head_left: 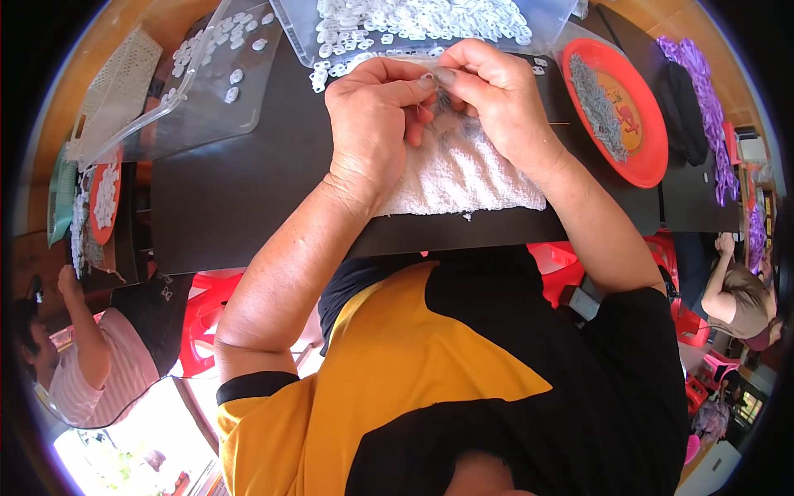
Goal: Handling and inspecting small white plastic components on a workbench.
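My left hand (372, 116) and my right hand (500, 95) meet above the table, thumbs and fingertips pinched together. Whatever lies between the fingertips is too small and too covered to make out. Under both hands a white terry towel (463, 186) lies near the table's front edge. Some thin grey pieces (444, 103) show on the towel below the fingertips. Just beyond the hands stands a clear plastic bin (302, 41) heaped with small white plastic pieces (422, 16), each with a hole; a few lie loose by its near wall.
On the right a red plate (653, 157) carries a pile of small grey parts (595, 103). A tilted clear container (207, 136) with scattered white pieces sits at left. Purple strips (703, 99) hang over the far right. Other people (116, 355) sit at both sides.
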A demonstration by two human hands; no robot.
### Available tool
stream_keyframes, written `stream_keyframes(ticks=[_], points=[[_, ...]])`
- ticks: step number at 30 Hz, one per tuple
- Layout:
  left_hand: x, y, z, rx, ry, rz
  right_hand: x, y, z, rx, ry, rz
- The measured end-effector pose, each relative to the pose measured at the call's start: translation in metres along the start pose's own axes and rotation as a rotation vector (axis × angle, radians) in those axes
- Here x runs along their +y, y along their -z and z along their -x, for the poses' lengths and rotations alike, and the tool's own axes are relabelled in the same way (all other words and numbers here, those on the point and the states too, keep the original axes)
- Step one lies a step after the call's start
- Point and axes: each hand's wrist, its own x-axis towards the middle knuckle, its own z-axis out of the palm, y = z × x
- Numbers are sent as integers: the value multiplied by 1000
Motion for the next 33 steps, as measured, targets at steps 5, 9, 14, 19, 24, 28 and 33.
stream_keyframes(ticks=[5,9,14,19,24,28,33], points=[[0,-1,1,38,2,-25,-1,-3,0,3,-61,-57],[0,-2,2,25,-3,9,-2,2,0,42,70,24],[-1,-1,2,-6,-64,-8,-6,10,-3,-5,135,239],[1,-4,2,-2,-104,-24,-8,13,-3,-33,180,281],[0,-4,2,-8,-152,-58,-6,13,-3,-22,234,323],[-1,-4,1,-13,-146,-90,-3,13,-3,-10,247,355],[2,-6,3,4,-151,-209,1,12,-3,33,283,386]])
